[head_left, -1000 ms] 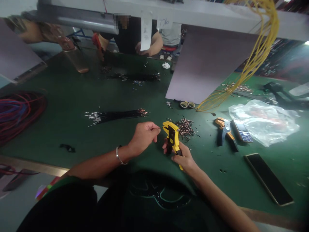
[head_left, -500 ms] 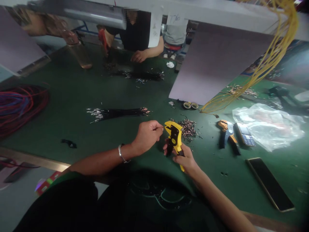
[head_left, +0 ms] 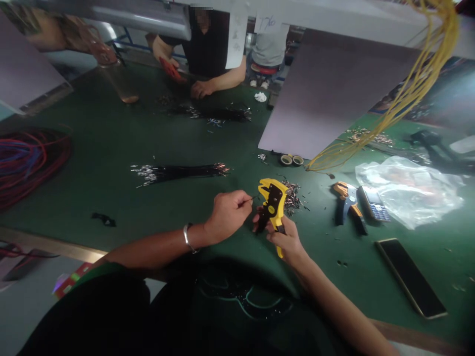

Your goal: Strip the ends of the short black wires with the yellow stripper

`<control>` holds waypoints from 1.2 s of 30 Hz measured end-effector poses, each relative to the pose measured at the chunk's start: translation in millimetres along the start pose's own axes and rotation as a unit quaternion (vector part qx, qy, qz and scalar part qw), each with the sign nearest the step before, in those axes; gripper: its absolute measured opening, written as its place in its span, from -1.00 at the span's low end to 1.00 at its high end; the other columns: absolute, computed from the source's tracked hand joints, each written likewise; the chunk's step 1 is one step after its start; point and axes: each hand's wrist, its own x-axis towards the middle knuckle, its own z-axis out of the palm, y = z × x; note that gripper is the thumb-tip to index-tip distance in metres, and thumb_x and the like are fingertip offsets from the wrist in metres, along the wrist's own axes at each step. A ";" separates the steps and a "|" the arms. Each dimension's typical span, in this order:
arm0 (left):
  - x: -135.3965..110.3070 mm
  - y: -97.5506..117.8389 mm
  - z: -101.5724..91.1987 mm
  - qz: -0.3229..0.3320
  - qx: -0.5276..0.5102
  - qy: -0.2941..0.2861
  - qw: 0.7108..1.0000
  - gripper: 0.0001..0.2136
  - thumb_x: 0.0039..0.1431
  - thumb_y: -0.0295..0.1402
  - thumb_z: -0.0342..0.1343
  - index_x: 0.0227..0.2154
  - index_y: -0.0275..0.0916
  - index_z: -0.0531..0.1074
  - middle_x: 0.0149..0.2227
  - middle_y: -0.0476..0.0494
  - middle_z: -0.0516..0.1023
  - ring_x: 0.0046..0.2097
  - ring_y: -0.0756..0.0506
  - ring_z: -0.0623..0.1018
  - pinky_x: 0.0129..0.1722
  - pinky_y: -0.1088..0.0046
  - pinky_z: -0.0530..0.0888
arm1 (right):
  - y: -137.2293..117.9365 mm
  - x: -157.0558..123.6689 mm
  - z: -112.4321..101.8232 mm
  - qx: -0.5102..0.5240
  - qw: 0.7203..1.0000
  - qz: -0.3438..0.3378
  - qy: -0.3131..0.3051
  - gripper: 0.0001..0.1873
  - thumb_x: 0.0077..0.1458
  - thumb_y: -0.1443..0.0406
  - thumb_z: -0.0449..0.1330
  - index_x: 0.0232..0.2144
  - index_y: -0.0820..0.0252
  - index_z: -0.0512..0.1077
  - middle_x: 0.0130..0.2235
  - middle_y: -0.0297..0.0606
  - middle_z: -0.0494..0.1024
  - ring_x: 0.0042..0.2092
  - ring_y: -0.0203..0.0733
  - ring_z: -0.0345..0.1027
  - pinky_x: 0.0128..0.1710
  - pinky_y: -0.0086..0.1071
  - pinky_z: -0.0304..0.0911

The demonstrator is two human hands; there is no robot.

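Pinched between the thumb and fingers of my left hand (head_left: 228,215) is a thin dark wire (head_left: 254,198), its end pointing right. My right hand (head_left: 287,237) is wrapped round the handles of a yellow and black wire stripper (head_left: 273,200). The stripper's jaws stand just right of the wire's end, with a small gap between them. Behind the tool lies a heap of short stripped scraps (head_left: 294,195). A bundle of black wires (head_left: 181,171) rests on the green table beyond my left hand, bare ends at both sides.
Orange and black pliers (head_left: 348,200), a keypad phone (head_left: 374,203), a plastic bag (head_left: 411,190) and a dark smartphone (head_left: 411,278) lie to the right. Yellow wires (head_left: 404,109) hang by a grey panel (head_left: 330,94). Red and blue wire coils (head_left: 29,163) lie left. Across the table a co-worker holds a red tool (head_left: 172,70).
The stripper has shifted right and away from my left hand, so its jaws have parted from the wire's end. The co-worker's red tool has tilted and lowered.
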 end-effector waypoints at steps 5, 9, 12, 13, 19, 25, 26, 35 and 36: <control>-1.1 2.9 1.3 0.012 0.012 -0.016 1.000 -0.82 0.04 -0.51 0.07 -0.59 -0.25 0.51 -0.62 0.05 0.51 -0.57 0.08 0.40 -0.52 0.57 0.31 | 2.0 1.8 -2.9 -0.075 0.997 -0.022 0.014 -0.67 -0.26 0.42 0.13 -0.32 0.17 0.43 -0.34 -0.31 0.51 -0.35 -0.20 0.34 -0.36 -0.37 0.24; -2.6 7.0 1.2 0.017 0.047 -0.020 0.999 -0.82 0.04 -0.53 0.07 -0.59 -0.24 0.50 -0.63 0.04 0.51 -0.58 0.08 0.39 -0.54 0.56 0.29 | 0.7 5.6 -0.3 -0.129 0.991 -0.029 0.019 -0.88 -0.28 0.39 0.14 -0.53 0.17 0.31 -0.48 -0.39 0.40 -0.45 -0.28 0.20 -0.48 -0.43 0.12; -3.7 5.7 1.9 0.050 0.071 -0.012 0.996 -0.82 0.05 -0.54 0.06 -0.59 -0.25 0.48 -0.61 0.02 0.53 -0.58 0.07 0.42 -0.54 0.56 0.30 | -1.1 8.3 3.5 -0.148 0.988 -0.032 0.028 -0.86 -0.31 0.37 0.12 -0.53 0.17 0.30 -0.53 -0.43 0.31 -0.50 -0.32 0.09 -0.53 -0.44 0.04; -3.9 4.4 2.3 0.065 0.079 -0.007 0.995 -0.82 0.04 -0.54 0.05 -0.59 -0.25 0.46 -0.61 0.01 0.53 -0.58 0.07 0.42 -0.53 0.55 0.31 | -1.3 8.8 4.5 -0.153 0.987 -0.033 0.032 -0.86 -0.32 0.37 0.12 -0.53 0.17 0.31 -0.55 -0.44 0.27 -0.51 -0.33 0.05 -0.54 -0.44 0.02; -4.6 -2.6 4.4 0.134 0.135 0.009 0.982 -0.83 -0.03 -0.57 0.03 -0.63 -0.25 0.40 -0.65 0.02 0.47 -0.59 0.04 0.41 -0.53 0.51 0.31 | -1.2 8.9 7.8 -0.188 0.980 -0.047 0.033 -0.84 -0.29 0.36 0.08 -0.50 0.19 0.34 -0.55 -0.45 0.24 -0.52 -0.34 0.01 -0.54 -0.44 -0.01; -4.8 -2.6 4.2 0.132 0.122 -0.006 0.984 -0.81 -0.01 -0.57 0.00 -0.63 -0.25 0.40 -0.62 0.01 0.52 -0.57 0.04 0.47 -0.49 0.50 0.36 | -5.6 8.3 11.2 -0.208 0.975 -0.063 0.034 -0.84 -0.26 0.37 0.06 -0.48 0.18 0.35 -0.54 -0.42 0.29 -0.51 -0.32 0.07 -0.52 -0.43 0.02; -4.8 -2.6 4.1 0.134 0.121 -0.007 0.983 -0.81 -0.01 -0.57 0.00 -0.63 -0.25 0.40 -0.62 0.01 0.52 -0.57 0.03 0.48 -0.48 0.50 0.37 | -5.9 8.1 11.4 -0.209 0.975 -0.067 0.036 -0.85 -0.25 0.37 0.07 -0.49 0.17 0.35 -0.53 -0.41 0.30 -0.51 -0.31 0.08 -0.52 -0.42 0.03; -5.2 -6.0 5.0 0.174 0.138 0.006 0.975 -0.82 0.02 -0.56 0.00 -0.60 -0.26 0.41 -0.61 0.00 0.53 -0.56 0.02 0.49 -0.50 0.51 0.37 | -4.5 5.4 10.8 -0.223 0.970 -0.089 0.030 -0.92 -0.14 0.37 0.11 -0.47 0.16 0.35 -0.49 -0.39 0.36 -0.49 -0.30 0.14 -0.50 -0.42 0.07; -5.2 -6.1 4.8 0.185 0.144 0.011 0.972 -0.82 0.02 -0.56 -0.01 -0.60 -0.26 0.41 -0.62 -0.01 0.53 -0.57 0.02 0.49 -0.51 0.51 0.36 | -4.5 5.3 11.0 -0.223 0.970 -0.092 0.030 -0.93 -0.13 0.37 0.11 -0.47 0.16 0.35 -0.50 -0.39 0.36 -0.49 -0.30 0.14 -0.50 -0.42 0.07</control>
